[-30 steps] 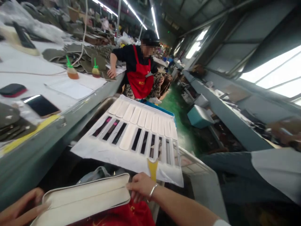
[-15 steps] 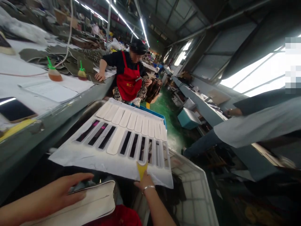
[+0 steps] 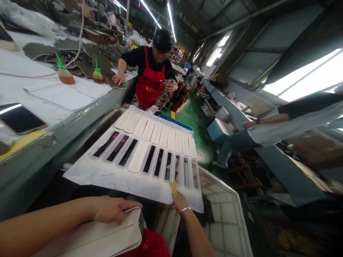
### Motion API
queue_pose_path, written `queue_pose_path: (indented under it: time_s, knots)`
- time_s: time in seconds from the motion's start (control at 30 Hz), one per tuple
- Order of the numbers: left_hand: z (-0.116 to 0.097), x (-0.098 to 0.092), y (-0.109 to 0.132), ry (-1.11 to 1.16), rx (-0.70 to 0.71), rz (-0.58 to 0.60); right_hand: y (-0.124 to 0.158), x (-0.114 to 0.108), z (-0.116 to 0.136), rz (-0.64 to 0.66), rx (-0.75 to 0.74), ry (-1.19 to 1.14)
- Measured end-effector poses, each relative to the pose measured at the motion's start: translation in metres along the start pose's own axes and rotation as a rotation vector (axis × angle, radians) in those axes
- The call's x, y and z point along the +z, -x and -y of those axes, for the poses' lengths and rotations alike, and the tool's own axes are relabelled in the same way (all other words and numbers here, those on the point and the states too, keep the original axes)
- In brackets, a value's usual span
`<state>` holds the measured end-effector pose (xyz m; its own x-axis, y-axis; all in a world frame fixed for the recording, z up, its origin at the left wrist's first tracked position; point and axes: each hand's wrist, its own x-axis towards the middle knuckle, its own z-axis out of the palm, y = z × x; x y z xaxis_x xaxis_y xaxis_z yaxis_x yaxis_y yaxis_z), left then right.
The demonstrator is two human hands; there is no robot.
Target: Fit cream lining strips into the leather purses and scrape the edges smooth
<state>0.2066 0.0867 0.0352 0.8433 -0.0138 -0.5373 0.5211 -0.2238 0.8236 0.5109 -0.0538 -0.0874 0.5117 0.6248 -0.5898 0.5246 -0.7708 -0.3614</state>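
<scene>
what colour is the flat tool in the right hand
Yellow; the flat tool shows best in the head view.

Beyond the slotted white sheet [image 3: 112,177], tube lights [image 3: 172,23] shine beneath a dim roof; right of it, a window [image 3: 302,76] glares, overexposed. Shadow darkens under its near edge. Far right of it, a person [image 3: 270,132] looks stretched.

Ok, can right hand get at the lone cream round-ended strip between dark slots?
Probably yes; the right hand faces no visible obstacle to that strip, though holding a flat yellow tool.

A white-topped table [image 3: 13,64] bears 2 bottles [image 3: 66,76], phone [image 3: 21,119].
</scene>
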Motion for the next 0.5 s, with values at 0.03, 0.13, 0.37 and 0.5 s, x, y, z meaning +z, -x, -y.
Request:
queue_pose_path:
  time_s: [0.03, 0.13, 0.37, 0.5]
  knots:
    - [0.001, -0.001, 0.001, 0.000, 0.004, 0.012, 0.007, -0.004, 0.002, 0.009, -0.031, -0.026]
    - [0.010, -0.005, 0.008, 0.082, 0.054, -0.003, 0.034, -0.014, 0.007, 0.053, -0.160, -0.063]
    - [0.041, -0.014, 0.034, 0.388, 0.082, -0.005, 0.041, -0.027, 0.003, -0.117, -0.217, 0.145]
    - [0.045, -0.014, 0.068, 0.438, 0.097, -0.037, 0.013, -0.026, 0.014, -0.217, -0.148, 0.307]
